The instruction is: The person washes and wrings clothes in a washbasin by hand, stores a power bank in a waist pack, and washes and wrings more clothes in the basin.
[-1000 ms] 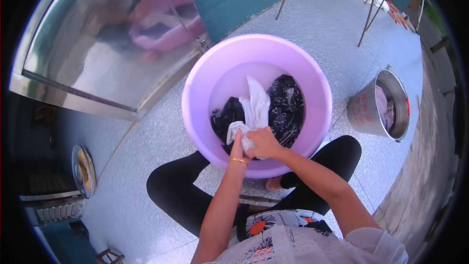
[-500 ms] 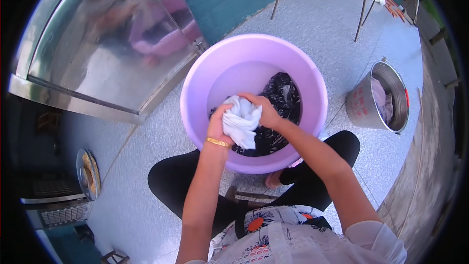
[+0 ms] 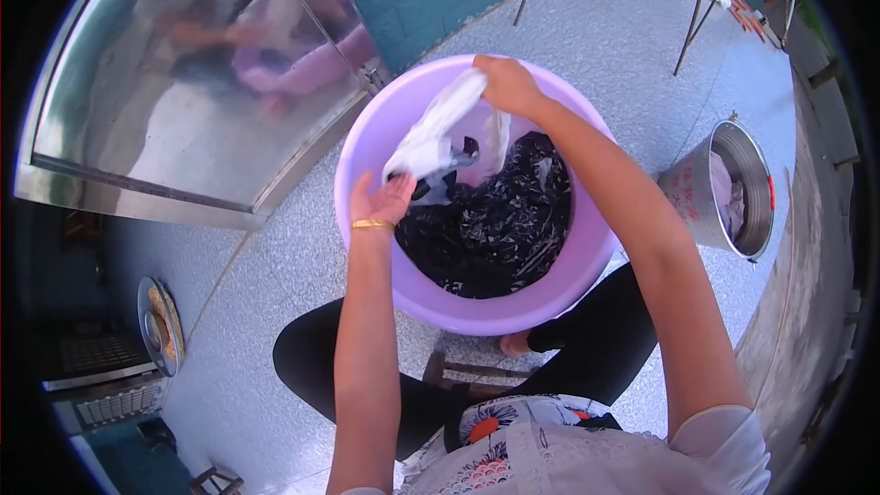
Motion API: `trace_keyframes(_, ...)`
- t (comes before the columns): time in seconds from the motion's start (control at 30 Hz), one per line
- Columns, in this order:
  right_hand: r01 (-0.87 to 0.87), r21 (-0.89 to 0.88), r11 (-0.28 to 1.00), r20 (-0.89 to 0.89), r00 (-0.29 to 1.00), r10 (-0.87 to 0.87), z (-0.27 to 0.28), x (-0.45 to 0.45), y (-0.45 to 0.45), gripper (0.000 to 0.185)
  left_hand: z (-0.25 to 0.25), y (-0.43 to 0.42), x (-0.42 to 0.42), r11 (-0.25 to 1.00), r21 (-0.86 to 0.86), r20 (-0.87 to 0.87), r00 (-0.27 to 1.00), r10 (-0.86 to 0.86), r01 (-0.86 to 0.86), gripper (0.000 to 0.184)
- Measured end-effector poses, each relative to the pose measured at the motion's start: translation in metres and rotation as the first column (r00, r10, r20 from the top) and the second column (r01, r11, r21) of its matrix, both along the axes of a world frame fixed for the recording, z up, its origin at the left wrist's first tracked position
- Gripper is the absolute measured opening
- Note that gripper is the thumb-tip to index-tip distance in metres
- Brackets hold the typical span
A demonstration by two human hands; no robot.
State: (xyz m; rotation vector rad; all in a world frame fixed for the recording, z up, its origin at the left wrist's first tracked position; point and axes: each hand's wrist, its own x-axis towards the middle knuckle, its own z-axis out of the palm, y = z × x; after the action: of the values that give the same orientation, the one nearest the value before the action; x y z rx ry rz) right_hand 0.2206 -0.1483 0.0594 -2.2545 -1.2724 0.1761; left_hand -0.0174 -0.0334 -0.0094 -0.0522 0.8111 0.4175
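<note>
A white cloth (image 3: pixel 435 133) hangs stretched over a large purple basin (image 3: pixel 591 119). At the basin's far rim my right hand (image 3: pixel 509 85) is closed on its upper end. My left hand (image 3: pixel 380 198), with a gold bangle (image 3: pixel 373 224) at the wrist, is palm up at the basin's left side. Its fingers are apart and lie by the cloth's lower end, touching or nearly touching it. A dark patterned cloth (image 3: pixel 486 229) lies wet and bunched in the basin.
A metal bucket (image 3: pixel 698 188) holding pale pink cloth (image 3: pixel 724 192) stands to the right. A shiny metal door (image 3: pixel 183 82) is at the left. Thin metal legs (image 3: pixel 694 23) stand at the back, and a round metal dish (image 3: pixel 158 325) sits at far left.
The bunched white cloth has been spread out. My right hand has moved up to the far rim with one end; my left hand has moved left and opened.
</note>
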Motion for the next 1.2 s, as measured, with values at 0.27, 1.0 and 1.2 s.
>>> trace_keyframes(0.27,0.277,-0.187,0.942,0.035,0.961,-0.276,-0.106,0.001,0.01,0.033,-0.07,-0.048,-0.018,0.998,0.049,-0.184,0.981,0.054,-0.046,0.026)
trace_keyframes(1.0,-0.159,0.467,0.87,-0.21,0.936,0.284,-0.01,-0.072,-0.074,0.029,-0.012,-0.118,-0.001,0.975,-0.135,-0.046,0.981,-0.186,0.179,0.085)
trace_keyframes(1.2,-0.214,0.457,0.863,-0.355,0.846,0.398,0.051,-0.111,-0.1,0.033,0.006,-0.12,0.007,0.929,0.191,0.167,0.922,-0.35,0.318,0.081)
